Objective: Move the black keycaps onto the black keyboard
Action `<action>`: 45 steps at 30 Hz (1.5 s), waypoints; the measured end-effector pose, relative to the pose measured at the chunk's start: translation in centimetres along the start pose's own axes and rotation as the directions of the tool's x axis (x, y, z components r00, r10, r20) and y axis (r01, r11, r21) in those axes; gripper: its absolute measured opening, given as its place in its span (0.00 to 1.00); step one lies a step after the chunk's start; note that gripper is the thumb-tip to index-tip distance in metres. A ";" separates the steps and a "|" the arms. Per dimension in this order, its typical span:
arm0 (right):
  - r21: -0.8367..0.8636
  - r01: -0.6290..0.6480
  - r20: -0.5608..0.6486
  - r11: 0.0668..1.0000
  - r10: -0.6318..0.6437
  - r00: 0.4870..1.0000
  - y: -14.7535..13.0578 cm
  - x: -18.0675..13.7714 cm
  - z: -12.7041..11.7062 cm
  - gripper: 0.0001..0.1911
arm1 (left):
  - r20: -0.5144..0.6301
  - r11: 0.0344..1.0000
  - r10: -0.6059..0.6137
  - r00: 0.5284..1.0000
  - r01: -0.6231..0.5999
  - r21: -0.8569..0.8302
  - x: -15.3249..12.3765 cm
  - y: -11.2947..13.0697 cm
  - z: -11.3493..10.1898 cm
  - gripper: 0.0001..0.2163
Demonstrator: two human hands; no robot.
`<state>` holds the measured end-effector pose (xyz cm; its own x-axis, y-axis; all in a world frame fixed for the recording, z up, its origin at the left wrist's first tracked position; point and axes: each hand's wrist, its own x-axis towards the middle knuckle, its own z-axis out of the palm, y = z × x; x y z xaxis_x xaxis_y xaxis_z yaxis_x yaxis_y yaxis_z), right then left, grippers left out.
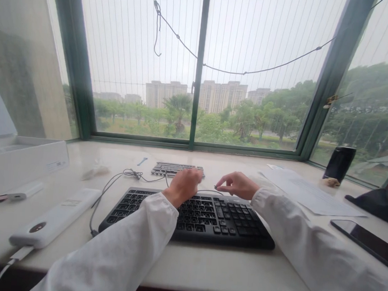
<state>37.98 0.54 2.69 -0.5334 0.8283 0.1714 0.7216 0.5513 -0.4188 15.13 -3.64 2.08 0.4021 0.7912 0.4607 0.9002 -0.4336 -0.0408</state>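
A black keyboard lies on the white sill in front of me. My left hand hovers over its far edge with the fingers curled, closed on something I cannot make out. My right hand is just to the right, thumb and forefinger pinched on a small dark thing with a thin black cable beside it. A smaller grey keyboard rests behind, touching the left hand's far side. Both arms wear white sleeves.
A white power bank and a white box sit at the left. Papers, a black cup and a dark phone are at the right. The keyboard's cable loops left. The window is close behind.
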 end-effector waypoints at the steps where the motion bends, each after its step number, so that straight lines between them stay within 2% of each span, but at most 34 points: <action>1: 0.017 -0.006 0.011 1.000 0.006 1.000 0.1 -0.2 0.2 0.22 | -0.005 1.000 0.004 1.000 -0.004 -0.012 0.0 0.1 0.2 0.08; 5: 0.042 -0.001 0.032 0.999 0.000 1.000 -0.1 -0.6 0.9 0.19 | -0.020 0.994 0.064 0.998 -0.065 -0.085 -0.2 0.5 0.7 0.06; 9: -0.028 0.010 0.019 1.000 -0.010 1.000 -0.8 -1.1 1.3 0.15 | -0.009 0.974 0.172 0.985 -0.171 -0.151 -0.3 0.9 0.7 0.09; 13: -0.114 -0.012 -0.032 0.993 0.008 0.999 -1.3 -1.5 1.3 0.14 | 0.012 0.950 0.284 0.959 -0.280 -0.138 -0.4 1.0 0.4 0.10; 19: -0.204 -0.062 -0.046 0.977 0.054 0.998 -1.9 -1.7 0.9 0.13 | 0.046 0.926 0.363 0.931 -0.355 -0.127 -0.5 0.7 0.6 0.13; 24: -0.245 -0.056 -0.075 0.968 0.038 0.996 -2.0 -1.8 1.2 0.12 | 0.066 0.918 0.389 0.919 -0.380 -0.110 -0.6 0.7 0.6 0.17; 38: -0.245 -0.064 -0.068 0.967 0.048 0.996 -2.5 -2.1 1.1 0.11 | 0.092 0.908 0.417 0.904 -0.409 -0.096 -0.6 0.8 0.1 0.17; 45: -0.229 -0.105 -0.078 0.968 0.089 0.993 -2.4 -1.8 1.4 0.13 | 0.098 0.931 0.364 0.926 -0.358 -0.074 -0.8 1.5 0.3 0.13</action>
<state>36.61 -2.36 2.14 -0.4313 0.8793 0.2022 0.8553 0.4698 -0.2187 16.23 -4.78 1.43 0.7164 0.6173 0.3252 0.6817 -0.7186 -0.1374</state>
